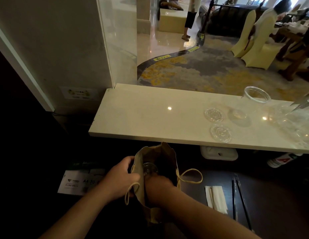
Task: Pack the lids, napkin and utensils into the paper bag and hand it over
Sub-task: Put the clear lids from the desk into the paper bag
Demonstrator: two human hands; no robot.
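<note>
A brown paper bag (167, 152) stands open on the dark lower surface below the counter. My left hand (121, 176) grips its left wall and holds it open. Reaching into the bag's mouth, my right hand (159, 185) holds a clear plastic lid (149, 168) inside. Two more clear lids (214, 115) (221, 133) lie flat on the white counter (141, 116). A white napkin packet (216, 198) and thin dark utensils (240, 197) lie on the dark surface to the right of the bag.
Clear plastic cups (256, 95) and a clear stack (298, 116) stand at the counter's right end. A white box (219, 153) sits under the counter; a paper ream (81, 180) lies left of the bag. Beyond the counter are chairs (254, 42) and a standing person (190, 19).
</note>
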